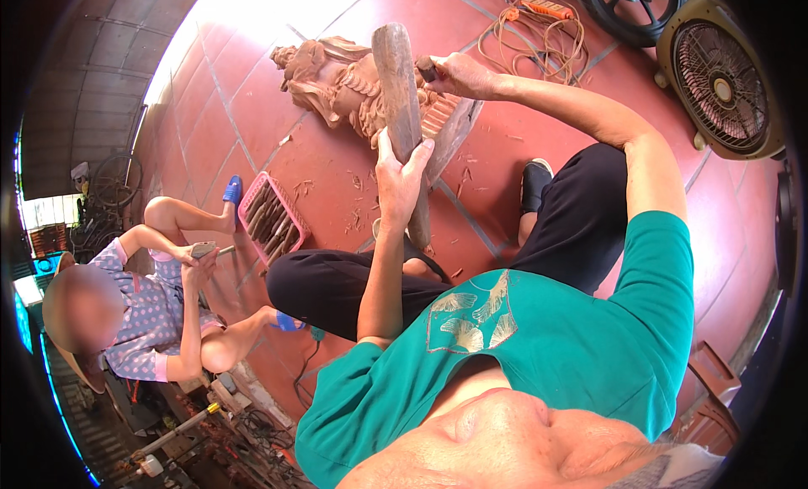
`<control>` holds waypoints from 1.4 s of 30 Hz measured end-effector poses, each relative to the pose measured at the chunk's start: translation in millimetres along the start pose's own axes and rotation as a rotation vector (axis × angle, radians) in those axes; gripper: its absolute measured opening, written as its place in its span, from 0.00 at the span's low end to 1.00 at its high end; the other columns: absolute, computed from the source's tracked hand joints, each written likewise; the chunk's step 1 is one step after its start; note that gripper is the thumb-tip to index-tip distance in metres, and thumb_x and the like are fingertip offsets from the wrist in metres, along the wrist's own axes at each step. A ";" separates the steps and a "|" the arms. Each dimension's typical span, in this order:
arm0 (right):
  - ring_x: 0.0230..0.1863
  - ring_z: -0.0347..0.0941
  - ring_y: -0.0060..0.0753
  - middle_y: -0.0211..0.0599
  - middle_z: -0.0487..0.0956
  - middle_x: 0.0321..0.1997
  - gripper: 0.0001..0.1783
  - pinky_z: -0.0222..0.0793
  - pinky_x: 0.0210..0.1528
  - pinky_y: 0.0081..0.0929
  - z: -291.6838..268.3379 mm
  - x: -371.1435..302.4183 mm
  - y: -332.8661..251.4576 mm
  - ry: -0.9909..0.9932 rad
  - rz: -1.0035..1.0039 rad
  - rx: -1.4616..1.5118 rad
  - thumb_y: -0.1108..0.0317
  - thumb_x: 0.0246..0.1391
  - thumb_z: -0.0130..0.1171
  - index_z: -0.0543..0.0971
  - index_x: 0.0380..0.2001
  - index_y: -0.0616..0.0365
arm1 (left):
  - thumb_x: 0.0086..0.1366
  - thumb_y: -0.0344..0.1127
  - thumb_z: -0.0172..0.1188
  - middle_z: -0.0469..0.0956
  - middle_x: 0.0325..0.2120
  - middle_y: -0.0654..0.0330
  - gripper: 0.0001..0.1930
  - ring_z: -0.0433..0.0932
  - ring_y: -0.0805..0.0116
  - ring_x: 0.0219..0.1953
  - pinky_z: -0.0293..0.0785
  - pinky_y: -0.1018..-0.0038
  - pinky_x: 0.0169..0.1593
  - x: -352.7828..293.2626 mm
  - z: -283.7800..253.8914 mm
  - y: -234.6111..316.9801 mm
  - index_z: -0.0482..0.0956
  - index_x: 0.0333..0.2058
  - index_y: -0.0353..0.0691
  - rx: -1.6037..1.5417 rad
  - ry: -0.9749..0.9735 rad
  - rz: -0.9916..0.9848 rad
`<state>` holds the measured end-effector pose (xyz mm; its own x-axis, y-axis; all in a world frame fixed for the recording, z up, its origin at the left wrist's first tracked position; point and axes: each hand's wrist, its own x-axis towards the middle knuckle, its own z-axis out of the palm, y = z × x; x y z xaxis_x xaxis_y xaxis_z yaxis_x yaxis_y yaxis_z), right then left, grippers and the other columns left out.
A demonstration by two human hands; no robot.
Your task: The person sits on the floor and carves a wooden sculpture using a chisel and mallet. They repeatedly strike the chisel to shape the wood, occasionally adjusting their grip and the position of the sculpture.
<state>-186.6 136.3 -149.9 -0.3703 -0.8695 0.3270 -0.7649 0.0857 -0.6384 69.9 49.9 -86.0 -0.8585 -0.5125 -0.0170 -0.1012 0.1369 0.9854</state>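
A reddish-brown wood carving point(341, 83) with deep-cut folds and ridges lies on the tiled floor in front of me. My left hand point(401, 179) is closed round a long club-shaped wooden mallet point(396, 81). The mallet's thick end points away from me, and its body covers part of the carving. At the carving's right side, my right hand point(461, 75) is closed on a chisel point(427, 69). Only the dark round end of its handle shows; the blade is hidden.
Wood shavings point(358, 183) lie about. At left, a pink basket point(268, 181) of wooden-handled tools stands beside a seated person point(156, 304) holding a phone. An orange power strip point(547, 7) with coiled cord, a box fan point(720, 87) and a black wheel point(631, 5) are at far right.
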 end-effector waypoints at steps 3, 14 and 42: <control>0.27 0.78 0.53 0.48 0.79 0.24 0.16 0.72 0.31 0.43 4.9 -0.5 -1.3 -0.009 0.008 -0.048 0.63 0.57 0.65 0.74 0.43 0.58 | 0.65 0.34 0.66 0.81 0.44 0.50 0.27 0.79 0.64 0.46 0.74 0.67 0.54 -0.9 -0.3 0.6 0.67 0.59 0.29 0.029 0.011 -0.010; 0.35 0.80 0.59 0.52 0.81 0.28 0.15 0.73 0.38 0.49 -7.5 2.7 -20.5 -0.150 -0.016 -0.146 0.62 0.58 0.64 0.75 0.40 0.62 | 0.68 0.31 0.64 0.77 0.30 0.63 0.23 0.72 0.80 0.23 0.69 0.80 0.24 -8.5 6.0 29.2 0.66 0.58 0.36 0.003 0.082 0.034; 0.35 0.82 0.48 0.50 0.83 0.35 0.13 0.76 0.37 0.38 -0.3 0.2 -15.6 -0.128 -0.021 -0.102 0.72 0.52 0.66 0.79 0.42 0.61 | 0.59 0.36 0.63 0.79 0.31 0.32 0.33 0.83 0.39 0.35 0.79 0.50 0.39 -4.5 0.1 -10.9 0.58 0.58 0.32 0.145 -0.043 -0.060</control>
<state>-174.9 135.0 -139.7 -0.2885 -0.9260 0.2436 -0.8236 0.1103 -0.5563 74.8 50.8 -96.6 -0.8693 -0.4867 -0.0859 -0.2219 0.2291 0.9478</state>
